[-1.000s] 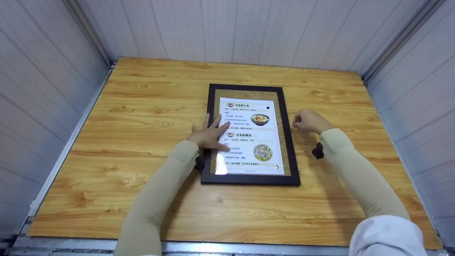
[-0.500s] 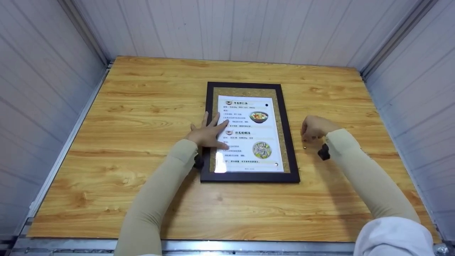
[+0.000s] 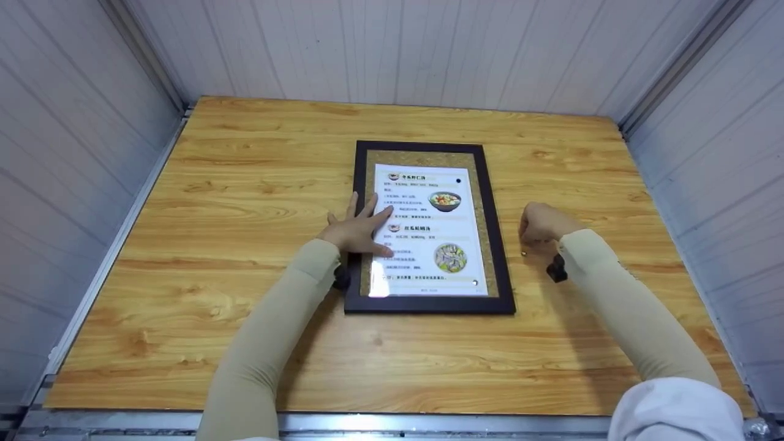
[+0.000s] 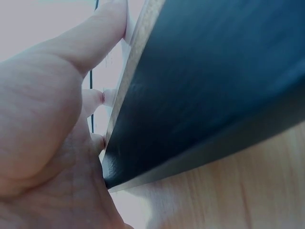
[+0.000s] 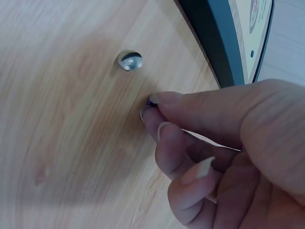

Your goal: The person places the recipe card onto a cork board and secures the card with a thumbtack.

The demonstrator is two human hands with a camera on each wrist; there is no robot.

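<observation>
A dark-framed cork board [image 3: 497,245] lies flat in the middle of the wooden table [image 3: 245,184], with a white menu sheet [image 3: 429,245] on it. My left hand [image 3: 358,229] rests flat on the board's left edge, its straight fingers on the sheet. In the left wrist view the left hand [image 4: 47,119] lies over the dark frame [image 4: 200,95]. My right hand [image 3: 539,223] is curled on the table just right of the frame. Up close, the right hand [image 5: 152,107] pinches a small dark pin [image 5: 151,100] at the tabletop. A round silver pin [image 5: 129,60] lies loose beside it.
A black pin [image 3: 459,180] sits at the sheet's top right corner and another pin [image 3: 474,282] at its bottom right. White panelled walls [image 3: 73,153] close the table in on three sides. A metal rail [image 3: 367,424] runs along the front edge.
My right hand has drawn back from beside the frame's upper right and come down on the small pins on the table. My left hand has stayed flat on the sheet.
</observation>
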